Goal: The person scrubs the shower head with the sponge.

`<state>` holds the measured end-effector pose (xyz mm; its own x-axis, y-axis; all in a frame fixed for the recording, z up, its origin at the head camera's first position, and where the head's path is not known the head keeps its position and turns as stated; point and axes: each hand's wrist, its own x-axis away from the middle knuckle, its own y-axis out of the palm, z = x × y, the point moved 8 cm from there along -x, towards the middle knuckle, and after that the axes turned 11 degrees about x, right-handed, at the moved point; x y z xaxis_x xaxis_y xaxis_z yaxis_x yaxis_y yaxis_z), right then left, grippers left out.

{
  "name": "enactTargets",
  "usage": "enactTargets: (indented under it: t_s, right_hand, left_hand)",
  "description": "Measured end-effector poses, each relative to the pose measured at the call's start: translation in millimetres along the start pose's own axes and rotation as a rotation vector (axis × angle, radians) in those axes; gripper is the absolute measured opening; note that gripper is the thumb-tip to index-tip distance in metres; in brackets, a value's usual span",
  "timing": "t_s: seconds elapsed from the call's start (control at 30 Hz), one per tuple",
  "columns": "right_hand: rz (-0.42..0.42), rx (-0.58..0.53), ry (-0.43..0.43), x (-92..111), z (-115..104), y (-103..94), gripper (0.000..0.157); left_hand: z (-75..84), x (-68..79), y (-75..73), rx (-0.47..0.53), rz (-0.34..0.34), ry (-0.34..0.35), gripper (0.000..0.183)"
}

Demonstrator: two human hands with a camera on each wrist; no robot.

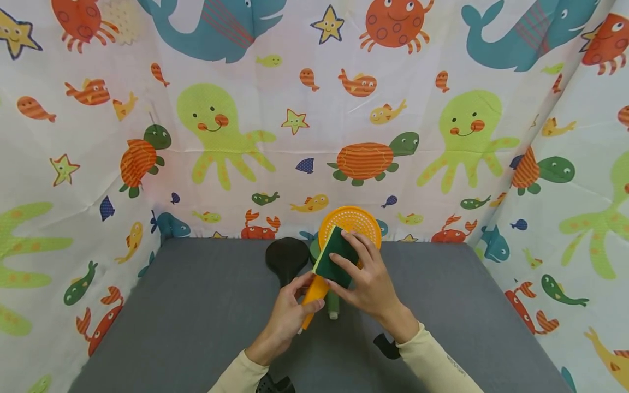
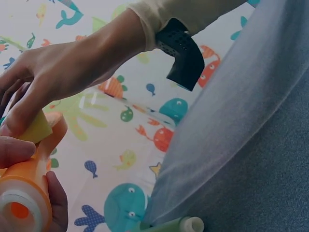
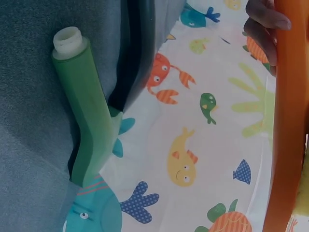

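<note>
My left hand (image 1: 284, 319) grips the handle of an orange shower head (image 1: 351, 218), whose round, perforated face is raised above the table. In my right hand (image 1: 372, 284) is a sponge (image 1: 339, 243), yellow with a dark green scouring side. Its fingers spread over the green side, and the sponge lies against the shower head near the top of the handle. The left wrist view shows the sponge's yellow part (image 2: 37, 129) beside the orange handle (image 2: 23, 174), which ends in a white ring. Part of the perforated face is hidden behind the sponge.
On the grey table (image 1: 211, 305) behind my hands lie a black shower head (image 1: 287, 256) and a green shower head (image 1: 333, 305) with a white threaded end. A white curtain (image 1: 295, 185) printed with sea animals stands along the back and both sides.
</note>
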<state>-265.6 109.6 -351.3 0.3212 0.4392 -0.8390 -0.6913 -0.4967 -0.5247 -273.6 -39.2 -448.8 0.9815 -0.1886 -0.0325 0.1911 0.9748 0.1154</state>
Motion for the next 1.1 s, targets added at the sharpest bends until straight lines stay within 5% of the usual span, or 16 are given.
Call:
enactTargets:
  t_s: [0.57, 0.93, 1.1]
  right_hand:
    - [0.020, 0.048, -0.020, 10, 11, -11.6, 0.049]
    - [0.033, 0.079, -0.033, 17, 22, -19.0, 0.048]
    - [0.048, 0.070, 0.031, 18, 32, -24.3, 0.048]
  left_hand:
    - [-7.8, -0.2, 1.2, 0.218, -0.076, -0.103, 0.063]
    - [-11.7, -0.2, -0.5, 0.283, -0.125, -0.082, 0.069]
    - [-13.7, -3.0, 1.8, 0.295, -0.135, -0.097, 0.066]
